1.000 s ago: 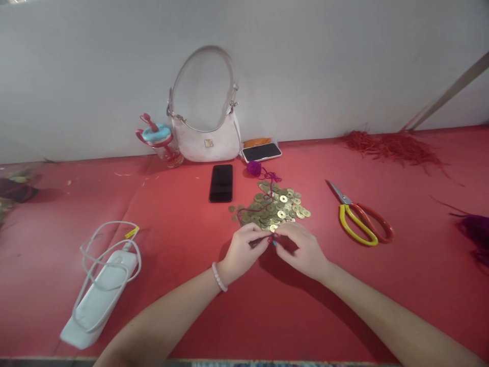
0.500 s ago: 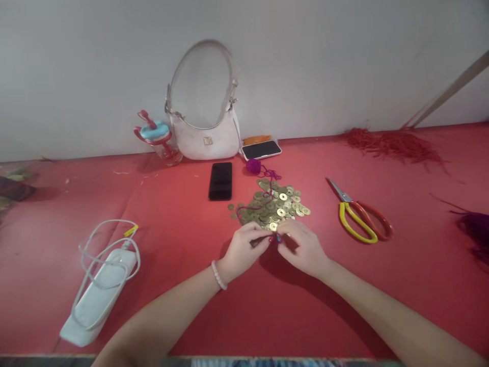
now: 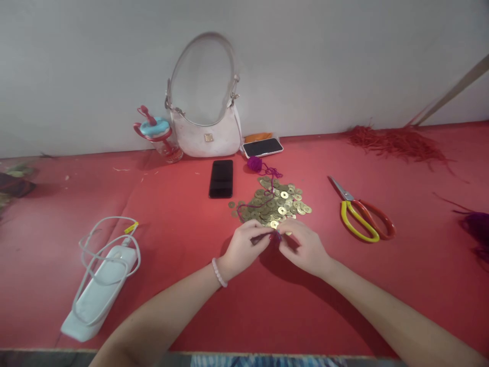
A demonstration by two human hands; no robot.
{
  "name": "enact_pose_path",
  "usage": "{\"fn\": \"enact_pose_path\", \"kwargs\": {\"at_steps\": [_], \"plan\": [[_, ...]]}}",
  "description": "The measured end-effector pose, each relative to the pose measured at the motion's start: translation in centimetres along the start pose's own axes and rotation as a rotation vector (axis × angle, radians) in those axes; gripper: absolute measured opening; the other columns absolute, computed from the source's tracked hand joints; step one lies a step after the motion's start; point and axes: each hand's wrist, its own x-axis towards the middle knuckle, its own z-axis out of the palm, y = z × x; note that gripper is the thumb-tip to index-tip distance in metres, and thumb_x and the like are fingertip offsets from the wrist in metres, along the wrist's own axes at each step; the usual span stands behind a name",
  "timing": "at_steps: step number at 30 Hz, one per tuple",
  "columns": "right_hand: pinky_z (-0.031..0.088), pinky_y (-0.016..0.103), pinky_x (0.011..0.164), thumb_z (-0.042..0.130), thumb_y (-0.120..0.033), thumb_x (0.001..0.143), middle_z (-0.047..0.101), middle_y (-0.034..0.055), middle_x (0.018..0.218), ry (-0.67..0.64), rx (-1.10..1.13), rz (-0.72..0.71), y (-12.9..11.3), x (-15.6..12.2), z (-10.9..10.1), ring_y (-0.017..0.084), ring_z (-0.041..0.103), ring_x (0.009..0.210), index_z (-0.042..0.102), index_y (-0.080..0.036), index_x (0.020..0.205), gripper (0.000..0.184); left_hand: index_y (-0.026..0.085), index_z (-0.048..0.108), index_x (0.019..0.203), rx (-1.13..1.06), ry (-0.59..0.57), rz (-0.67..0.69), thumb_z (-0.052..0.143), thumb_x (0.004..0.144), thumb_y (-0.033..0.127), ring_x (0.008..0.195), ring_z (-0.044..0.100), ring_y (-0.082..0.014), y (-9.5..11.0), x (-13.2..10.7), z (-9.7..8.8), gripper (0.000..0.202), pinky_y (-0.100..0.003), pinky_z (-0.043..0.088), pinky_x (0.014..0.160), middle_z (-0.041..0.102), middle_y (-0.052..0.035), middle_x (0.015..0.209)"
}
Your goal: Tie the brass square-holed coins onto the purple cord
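My left hand (image 3: 246,247) and my right hand (image 3: 303,247) meet at the near edge of a heap of brass coins with square holes (image 3: 267,201). Thumb and fingers of each hand are pinched around a purple yarn (image 3: 253,206), whose strand runs across the coins to a small purple ball (image 3: 255,163). Between the fingertips the yarn forms a small dark bunch, mostly covered by the fingers. Whether a coin is held with it I cannot tell. A beaded bracelet (image 3: 219,272) circles my left wrist.
Scissors (image 3: 357,214) lie right of the coins. A black phone (image 3: 221,178), a white-edged phone (image 3: 263,148), a pale handbag (image 3: 208,135) and a lidded cup (image 3: 160,137) stand or lie behind. Left is a white power strip (image 3: 101,290); red strands (image 3: 397,145) lie at back right.
Both hands stay together at the same spot. My right fingers have shifted slightly around the yarn, and the camera view has tilted a little.
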Motion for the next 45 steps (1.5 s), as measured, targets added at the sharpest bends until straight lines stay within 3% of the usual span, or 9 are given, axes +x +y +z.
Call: {"fn": "enact_pose_path", "kwargs": {"at_steps": [9,18,24,30,34,38,45], "plan": [[0.042,0.027,0.059,0.042,-0.003,0.068,0.054,0.0012,0.07,-0.039,-0.046,-0.02,0.3,-0.2,0.1,0.015,0.05,0.064,0.044,-0.021,0.077,0.019,0.018,0.067,0.093,0.006,0.006,0.01,0.052,0.078,0.018,0.057,0.045,-0.0075,-0.1,0.0,0.0,0.021,-0.019,0.037,0.051,0.052,-0.0018,0.072],[0.041,0.029,0.063,0.042,-0.002,0.07,0.056,0.0037,0.072,-0.073,-0.202,-0.195,0.9,-0.4,0.4,0.017,0.051,0.069,0.046,-0.019,0.081,0.021,0.017,0.068,0.086,0.047,0.027,0.037,0.053,0.077,0.016,0.055,0.045,-0.0077,0.1,0.1,-0.1,0.018,-0.019,0.038,0.051,0.054,-0.0019,0.069],[0.041,0.029,0.06,0.044,-0.004,0.071,0.057,0.0039,0.072,-0.051,-0.182,-0.142,0.9,-0.3,0.4,0.017,0.051,0.066,0.045,-0.019,0.081,0.018,0.016,0.067,0.081,0.052,0.05,0.048,0.054,0.075,0.015,0.054,0.045,-0.0074,0.1,0.0,-0.1,0.015,-0.019,0.038,0.05,0.053,-0.0014,0.067],[0.043,0.03,0.064,0.046,-0.008,0.075,0.059,0.0036,0.077,-0.052,-0.079,-0.056,1.1,-0.2,0.0,0.017,0.055,0.071,0.045,-0.021,0.079,0.013,0.015,0.066,0.078,-0.003,-0.045,0.075,0.054,0.074,0.017,0.055,0.044,-0.0079,0.3,0.0,-0.2,0.013,-0.02,0.037,0.05,0.053,-0.0022,0.068],[0.044,0.031,0.066,0.047,-0.01,0.079,0.06,0.0036,0.08,-0.027,-0.014,-0.047,1.1,-0.1,-0.2,0.016,0.056,0.073,0.045,-0.021,0.076,0.011,0.015,0.067,0.078,-0.08,-0.123,0.056,0.054,0.076,0.02,0.059,0.048,-0.01,0.5,0.2,-0.6,0.013,-0.021,0.039,0.054,0.056,-0.004,0.07],[0.045,0.03,0.066,0.049,-0.011,0.08,0.059,0.0034,0.081,0.004,0.068,-0.109,0.8,-0.1,-0.1,0.015,0.055,0.073,0.047,-0.021,0.078,0.01,0.017,0.068,0.081,-0.237,-0.21,0.04,0.057,0.077,0.025,0.073,0.053,-0.0136,0.5,0.3,-1.0,0.014,-0.026,0.044,0.069,0.059,-0.0056,0.076],[0.046,0.03,0.066,0.046,-0.009,0.082,0.059,0.0052,0.082,0.009,0.131,-0.134,0.6,-0.1,0.2,0.015,0.054,0.074,0.057,-0.021,0.082,0.016,0.02,0.07,0.075,-0.482,-0.169,-0.055,0.062,0.074,0.031,0.081,0.052,-0.0134,0.6,0.3,-1.1,0.014,-0.026,0.045,0.072,0.053,-0.0049,0.088]]}}
